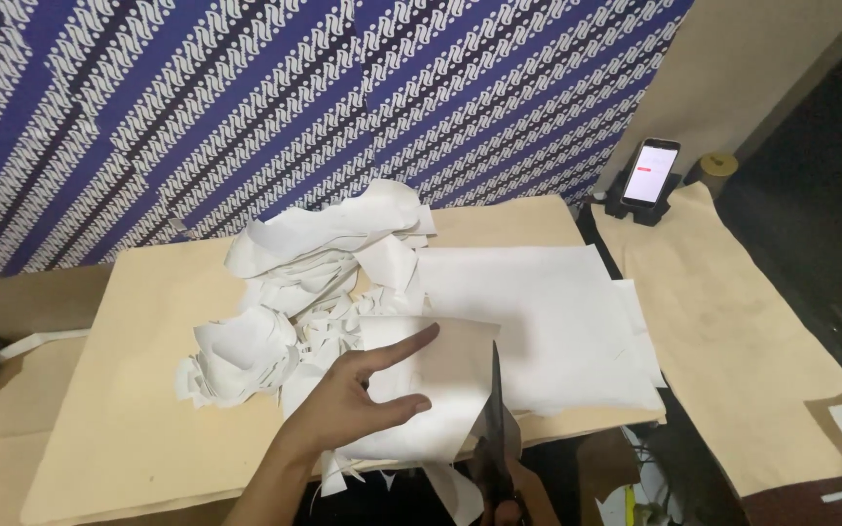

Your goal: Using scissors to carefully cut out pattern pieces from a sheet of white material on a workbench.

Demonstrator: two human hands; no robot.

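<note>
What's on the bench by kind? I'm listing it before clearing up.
Scissors: 1
Phone: 1
Tape roll: 1
Flat white paper stack: 1
Heap of paper scraps: 1
Sheet being cut: 1
Total: 6

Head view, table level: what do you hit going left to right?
Heap of crumpled white paper scraps → left hand holding a white sheet → scissors cutting that sheet → stack of flat white sheets → phone on a stand.
</note>
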